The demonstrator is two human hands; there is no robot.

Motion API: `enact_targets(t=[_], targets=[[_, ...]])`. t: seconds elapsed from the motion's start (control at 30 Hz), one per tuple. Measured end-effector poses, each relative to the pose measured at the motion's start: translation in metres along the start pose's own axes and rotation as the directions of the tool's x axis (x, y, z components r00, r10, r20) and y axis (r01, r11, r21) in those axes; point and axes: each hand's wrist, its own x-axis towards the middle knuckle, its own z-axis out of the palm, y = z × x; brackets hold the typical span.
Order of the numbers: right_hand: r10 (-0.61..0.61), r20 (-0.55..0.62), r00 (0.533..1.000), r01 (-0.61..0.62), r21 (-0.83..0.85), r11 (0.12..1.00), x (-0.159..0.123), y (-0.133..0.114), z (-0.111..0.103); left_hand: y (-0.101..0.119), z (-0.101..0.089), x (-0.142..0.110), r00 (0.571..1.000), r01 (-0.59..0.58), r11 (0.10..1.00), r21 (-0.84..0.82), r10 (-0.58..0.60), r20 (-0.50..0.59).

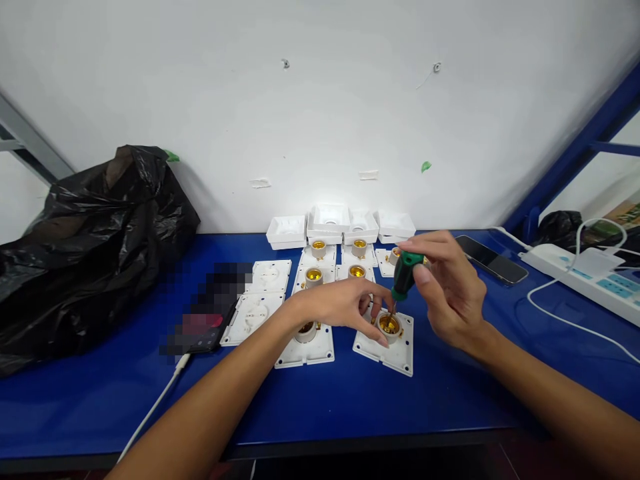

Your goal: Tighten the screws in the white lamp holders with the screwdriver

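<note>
My right hand (pixel 445 287) grips a green and black screwdriver (pixel 407 270) by its handle. The shaft points down into a lamp socket (pixel 390 327) with a brass-coloured inside, which sits on a square white base plate (pixel 400 357). Thumb and fingers of my left hand (pixel 350 303) close around that same socket from the left. Just left of it, partly under my left wrist, lies another base plate (pixel 313 350) with a socket. More plates with sockets (pixel 314 275) stand in rows behind my hands. The screwdriver's tip is hidden inside the socket.
White square covers (pixel 330 219) are stacked against the wall. Two bare plates (pixel 255 313) lie at left beside a phone (pixel 210 333) on a white cable. A black plastic bag (pixel 100 247) fills the far left. At right are another phone (pixel 493 259) and a power strip (pixel 585 273).
</note>
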Motion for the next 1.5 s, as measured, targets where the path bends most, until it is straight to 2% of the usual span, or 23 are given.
enact_targets(t=[0.17, 0.37, 0.5, 0.67, 0.83, 1.0, 1.17, 1.33, 1.5], targets=[[0.008, -0.092, 0.996, -0.009, -0.009, 1.0, 0.0, 0.001, 0.0, 0.001, 0.0, -0.001, 1.0, 0.009, 1.0, -0.001, -0.009, -0.001], [0.063, -0.027, 0.998, -0.06, 0.084, 0.995, -0.004, 0.001, 0.001, 0.001, 0.0, -0.001, 1.0, 0.006, 1.0, 0.001, -0.006, 0.001], [0.089, -0.117, 0.989, -0.087, 0.021, 0.996, -0.004, 0.001, 0.0, 0.0, 0.0, 0.0, 1.0, -0.007, 1.0, 0.001, 0.007, -0.001], [0.075, -0.02, 0.997, -0.074, 0.038, 0.997, -0.007, 0.004, 0.0, 0.001, -0.001, -0.001, 1.0, 0.015, 1.0, -0.01, -0.015, 0.006], [0.056, -0.037, 0.998, -0.055, 0.031, 0.998, -0.008, 0.005, 0.0, 0.001, 0.0, -0.001, 1.0, 0.022, 1.0, -0.004, -0.022, 0.004], [0.095, 0.041, 0.995, -0.097, 0.061, 0.993, -0.007, 0.005, 0.0, -0.001, 0.0, 0.0, 1.0, 0.007, 1.0, -0.007, -0.007, 0.0], [0.138, -0.076, 0.987, -0.139, 0.001, 0.99, -0.009, 0.005, 0.001, -0.001, 0.0, -0.001, 1.0, -0.004, 1.0, 0.0, 0.004, -0.007], [0.129, 0.022, 0.991, -0.13, 0.052, 0.99, -0.015, 0.005, 0.002, 0.003, -0.001, -0.002, 1.0, 0.029, 0.999, 0.026, -0.029, 0.001], [0.098, -0.018, 0.995, -0.097, 0.051, 0.994, -0.015, 0.005, 0.003, 0.003, -0.001, -0.003, 0.999, 0.045, 0.999, 0.018, -0.046, 0.001]])
